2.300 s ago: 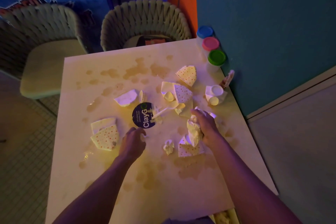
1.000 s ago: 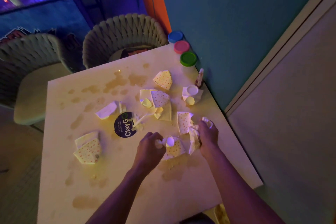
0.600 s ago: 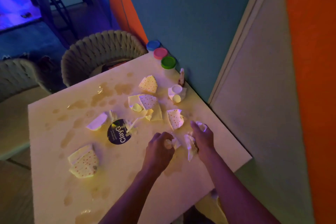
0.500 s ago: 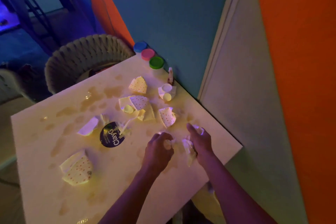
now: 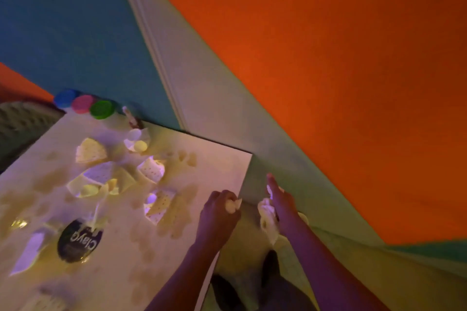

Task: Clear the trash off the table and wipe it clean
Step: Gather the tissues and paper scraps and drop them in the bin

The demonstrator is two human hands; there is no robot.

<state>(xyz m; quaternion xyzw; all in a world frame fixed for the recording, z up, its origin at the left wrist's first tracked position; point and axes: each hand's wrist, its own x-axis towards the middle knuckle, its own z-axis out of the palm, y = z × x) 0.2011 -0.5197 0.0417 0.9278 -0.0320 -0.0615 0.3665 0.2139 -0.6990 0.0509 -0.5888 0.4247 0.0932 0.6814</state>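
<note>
We hold trash in both hands. Our left hand [image 5: 219, 212] is curled around a small pale scrap [image 5: 233, 205], right at the corner edge of the bench [image 5: 235, 159]. Our right hand [image 5: 281, 203] is already past that edge, over the floor, and it grips a crumpled wad of tissue [image 5: 267, 219] that hangs down below the palm. Its forefinger looks stretched out, but the picture is blurred there.

The first risk, we think, is in the wad: it is loose and hangs low, so a piece could slip out and fall on the floor before we find a bin. We cannot see any bin in this view. The scrap in the left hand shows only a little between the fingers, so it may also drop if we relax the grip.

To the left of our left hand more trash lies on the bench: a dotted paper piece [image 5: 159, 206] near it, another dotted piece [image 5: 151, 170] farther off, and the dark round ClayG lid [image 5: 79, 241] well apart. Brown stains [image 5: 177, 219] cover the surface around them. They look wet, so the papers may stick or tear when we lift them, and a forearm passing over them could smear the dirt.

Far from both hands, by the wall, stand three tubs with blue, pink and green lids [image 5: 102, 108]. They are probably not trash; a wide wiping move could knock them off.
</note>
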